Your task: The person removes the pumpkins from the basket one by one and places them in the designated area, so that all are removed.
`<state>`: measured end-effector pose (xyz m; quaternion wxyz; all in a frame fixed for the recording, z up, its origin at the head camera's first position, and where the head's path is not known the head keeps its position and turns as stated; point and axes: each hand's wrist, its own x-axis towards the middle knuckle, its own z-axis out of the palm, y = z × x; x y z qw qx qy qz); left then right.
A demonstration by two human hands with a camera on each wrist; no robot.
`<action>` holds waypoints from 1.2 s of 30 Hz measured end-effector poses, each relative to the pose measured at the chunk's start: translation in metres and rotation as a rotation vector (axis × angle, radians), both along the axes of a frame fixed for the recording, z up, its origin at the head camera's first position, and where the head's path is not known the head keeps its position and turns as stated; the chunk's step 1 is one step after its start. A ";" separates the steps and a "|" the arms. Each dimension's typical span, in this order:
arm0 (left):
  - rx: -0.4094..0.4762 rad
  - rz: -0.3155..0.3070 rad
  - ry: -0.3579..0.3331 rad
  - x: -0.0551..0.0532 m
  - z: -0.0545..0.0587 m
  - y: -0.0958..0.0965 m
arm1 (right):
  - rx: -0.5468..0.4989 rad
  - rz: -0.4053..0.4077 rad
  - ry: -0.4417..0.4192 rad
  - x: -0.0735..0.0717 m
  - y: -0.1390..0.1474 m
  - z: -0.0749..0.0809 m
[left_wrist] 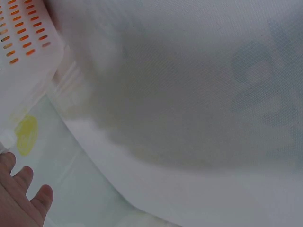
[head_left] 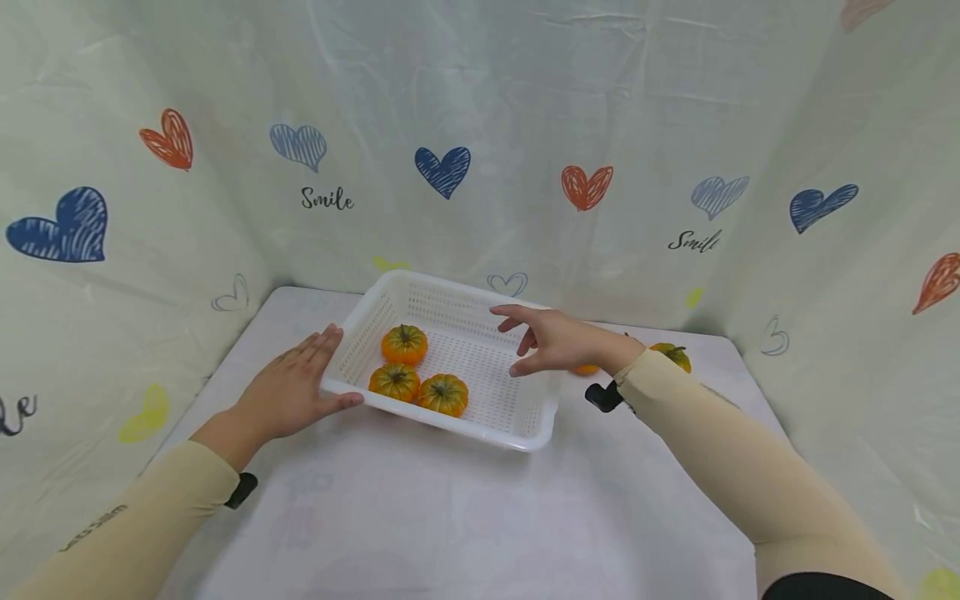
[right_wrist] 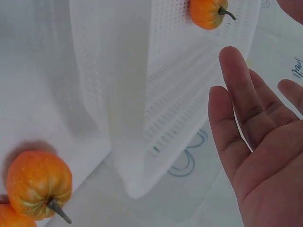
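Note:
A white plastic basket [head_left: 480, 429] with slotted walls sits on the table, and three small orange-and-green pumpkins [head_left: 444, 394] lie in its left part. My left hand [head_left: 288, 387] rests against the basket's left end with fingers extended, its thumb at the front rim. In the left wrist view, its fingertips [left_wrist: 41, 196] show at the lower left. My right hand [head_left: 551, 337] is over the basket's right end, fingers spread and holding nothing. The right wrist view shows that palm [right_wrist: 274, 161] beside the basket wall, with one pumpkin [right_wrist: 206, 12] inside.
Right of the basket, more pumpkins [head_left: 671, 356] lie on the white-covered table [head_left: 465, 517], partly hidden by my right forearm. Two show at the lower left of the right wrist view, one a whole pumpkin [right_wrist: 38, 184]. A heart-printed curtain [head_left: 510, 100] surrounds the table's back and sides.

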<state>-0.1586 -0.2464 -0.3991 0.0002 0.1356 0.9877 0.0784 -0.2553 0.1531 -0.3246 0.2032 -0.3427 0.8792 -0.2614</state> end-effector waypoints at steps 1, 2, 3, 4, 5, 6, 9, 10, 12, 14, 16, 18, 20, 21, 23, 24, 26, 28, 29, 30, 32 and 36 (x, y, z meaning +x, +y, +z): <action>-0.001 0.000 -0.001 0.000 0.000 0.000 | 0.003 0.009 -0.009 -0.001 -0.004 0.000; -0.001 0.000 -0.003 0.000 0.000 0.000 | 0.003 0.021 -0.015 -0.002 -0.008 0.000; -0.001 0.000 -0.003 0.000 0.000 0.000 | 0.001 0.031 -0.023 -0.003 -0.012 0.001; -0.002 0.000 -0.003 0.000 0.001 0.000 | -0.005 0.044 -0.030 -0.004 -0.016 0.001; -0.001 0.000 -0.001 0.000 0.001 0.000 | -0.009 0.055 -0.032 -0.005 -0.020 0.001; 0.001 0.000 -0.001 0.000 0.001 0.000 | -0.012 0.066 -0.033 -0.006 -0.024 0.002; 0.002 0.002 -0.004 0.001 0.001 0.000 | -0.015 0.085 -0.042 -0.010 -0.035 0.001; 0.003 0.003 -0.005 0.001 0.001 0.000 | -0.013 0.089 -0.046 -0.011 -0.039 0.000; 0.005 0.005 -0.006 0.001 0.000 0.000 | -0.003 0.094 -0.057 -0.014 -0.044 -0.002; 0.004 0.010 -0.006 0.000 0.000 -0.001 | 0.006 0.095 -0.066 -0.017 -0.050 -0.006; 0.006 0.011 -0.004 0.000 -0.001 -0.001 | 0.014 0.093 -0.086 -0.020 -0.055 -0.010; 0.005 0.014 -0.008 -0.001 -0.002 -0.002 | 0.024 0.087 -0.106 -0.022 -0.061 -0.015; 0.003 0.016 -0.013 -0.001 -0.002 -0.002 | 0.035 0.081 -0.134 -0.024 -0.066 -0.020; 0.003 0.016 -0.016 -0.001 -0.003 -0.002 | 0.041 0.080 -0.149 -0.025 -0.068 -0.023; 0.000 0.018 -0.020 -0.002 -0.003 -0.002 | 0.057 0.075 -0.170 -0.027 -0.073 -0.028; -0.002 0.017 -0.018 -0.002 -0.003 -0.002 | 0.070 0.074 -0.177 -0.028 -0.074 -0.031; 0.000 0.014 -0.014 -0.002 -0.003 -0.002 | 0.089 0.074 -0.198 -0.029 -0.077 -0.036; -0.002 0.011 -0.009 -0.002 -0.003 -0.001 | 0.116 0.084 -0.207 -0.030 -0.079 -0.042; -0.003 0.009 -0.006 -0.002 -0.003 -0.001 | 0.124 0.091 -0.217 -0.030 -0.080 -0.044; -0.002 0.007 -0.004 -0.002 -0.002 -0.001 | 0.132 0.098 -0.226 -0.031 -0.080 -0.047; -0.002 0.006 -0.002 -0.001 -0.002 -0.001 | 0.144 0.114 -0.246 -0.030 -0.081 -0.051; 0.004 0.007 0.003 -0.001 -0.003 -0.001 | 0.167 0.127 -0.276 -0.026 -0.084 -0.058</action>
